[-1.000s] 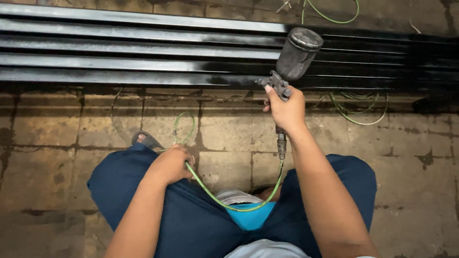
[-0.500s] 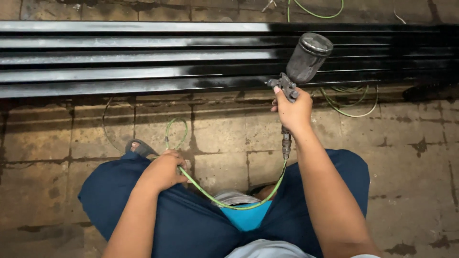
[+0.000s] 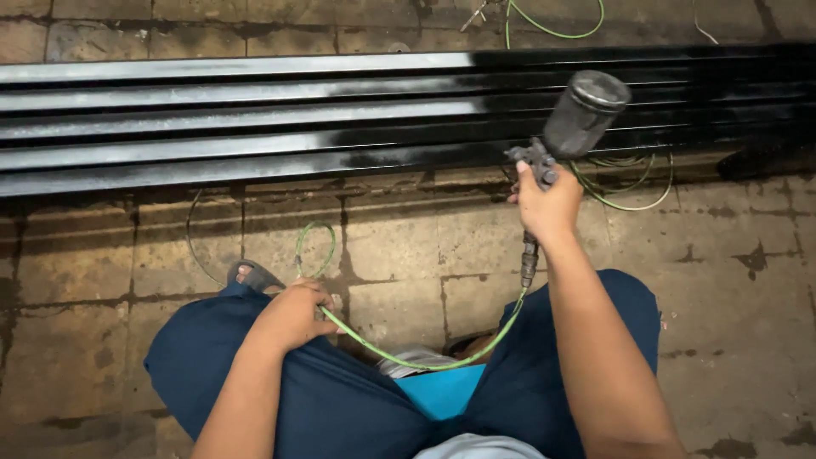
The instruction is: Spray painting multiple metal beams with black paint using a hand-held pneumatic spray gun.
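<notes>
Two hands: both occupied, well apart.
Right hand (image 3: pixel 548 200): clenched on the spray gun (image 3: pixel 565 136) grip, raised in front of the metal bars (image 3: pixel 255 127).
Spray gun: cup tilted up and right of the hand, nozzle toward the bars.
Left hand (image 3: pixel 293 314): closed around the green hose (image 3: pixel 408 361), resting on the left knee.
Green hose: sags from the gun's base, between the knees, to the left hand.
Metal bars: lying on the paved floor (image 3: pixel 399 246), black at right, bare grey at left.
</notes>
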